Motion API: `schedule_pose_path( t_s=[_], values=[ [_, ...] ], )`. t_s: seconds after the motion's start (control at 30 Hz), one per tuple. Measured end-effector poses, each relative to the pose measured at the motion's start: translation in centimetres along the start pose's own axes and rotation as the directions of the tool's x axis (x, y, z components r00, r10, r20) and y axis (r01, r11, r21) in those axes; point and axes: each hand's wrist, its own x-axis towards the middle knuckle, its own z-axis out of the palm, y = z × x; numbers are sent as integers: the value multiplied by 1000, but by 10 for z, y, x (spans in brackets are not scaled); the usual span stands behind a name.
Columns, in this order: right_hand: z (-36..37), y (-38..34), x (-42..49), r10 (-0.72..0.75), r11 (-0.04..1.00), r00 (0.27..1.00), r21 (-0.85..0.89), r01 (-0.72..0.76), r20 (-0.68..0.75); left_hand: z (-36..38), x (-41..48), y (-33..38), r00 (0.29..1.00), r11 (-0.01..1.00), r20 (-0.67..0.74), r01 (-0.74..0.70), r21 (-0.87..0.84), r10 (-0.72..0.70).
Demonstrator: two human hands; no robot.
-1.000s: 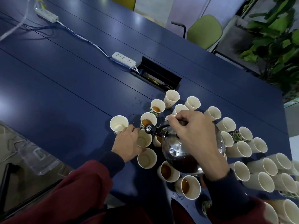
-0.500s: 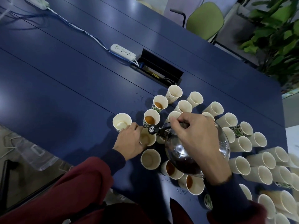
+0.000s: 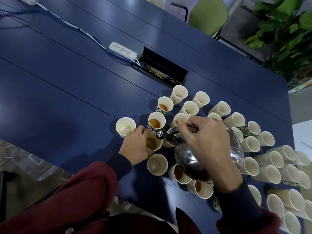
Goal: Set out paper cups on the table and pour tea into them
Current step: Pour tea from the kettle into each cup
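Note:
My right hand (image 3: 205,142) grips the top handle of a shiny steel kettle (image 3: 194,159), tilted with its spout toward the left. My left hand (image 3: 137,146) curls round a paper cup (image 3: 152,143) that has brown tea in it, right under the spout. Several white paper cups stand around on the blue table (image 3: 67,92); some hold tea, such as the cup (image 3: 156,121) just behind, and others look empty, like the cup (image 3: 125,127) at the far left and the cup (image 3: 157,164) in front.
A white power strip (image 3: 122,51) with a blue cable lies beside an open black cable box (image 3: 164,70) set in the tabletop. A green chair (image 3: 208,15) and a leafy plant (image 3: 285,31) stand beyond the far edge. Water drops lie near the cups.
The tea level in the cup held by my left hand has risen. Both hands and the kettle stay in nearly the same place; the view has shifted slightly.

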Motion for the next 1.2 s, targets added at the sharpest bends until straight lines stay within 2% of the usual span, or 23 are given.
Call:
schedule_pose_path(
  t_s=[0.3, 0.87, 1.0, 1.2],
  values=[
    [-8, -4, 1, 65, 998, 998, -12, -65, -10, -1, 7, -1, 999, 998, -21, -24, 53, 26],
    [-6, -16, -4, 96, 995, 992, -4, -97, -82, -3, 11, -9, 995, 993, -15, -102, 58, 103],
    [-7, -15, -6, 141, 988, 981, 77, -132, -134, -1, 10, -12, 990, 991, -55, -133, 1, 133],
    [-15, -3, -16, 279, 922, 950, 315, -223, -142, 1, 4, -8, 981, 984, -162, -130, -119, 110]
  ],
)
